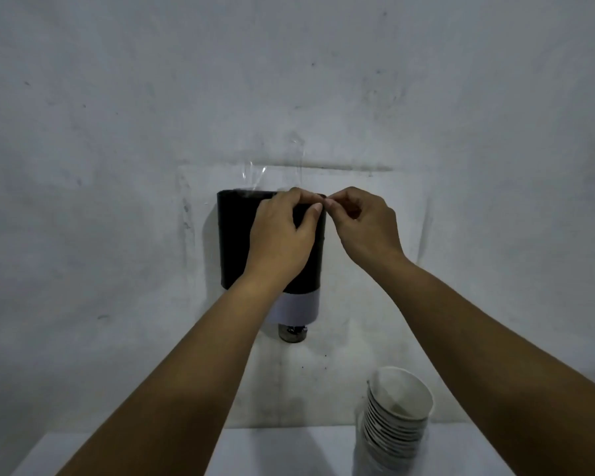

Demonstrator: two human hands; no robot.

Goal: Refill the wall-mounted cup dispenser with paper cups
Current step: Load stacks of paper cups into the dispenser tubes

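The black cup dispenser (pixel 241 242) hangs upright on the wall, long axis vertical. The left hand (pixel 282 231) grips its top rim; the right hand (pixel 361 225) pinches there too. Below-right of it, stacked paper cups (pixel 397 417) stand mouth-up on the counter (pixel 282 451).

One cup dispenser (pixel 241 235) on the wall, black-bodied with a single pale band below and one dark nozzle-like end (pixel 292 333) at its bottom; clear tape strips above its top edge, count not readable. Two hands at the dispenser's upper right rim: left hand (pixel 280 231), right hand (pixel 364 225). One stack of paper cups (pixel 397 417) below and right of the dispenser, on one white table (pixel 282 451); roughly a dozen rims show, exact number uncertain.
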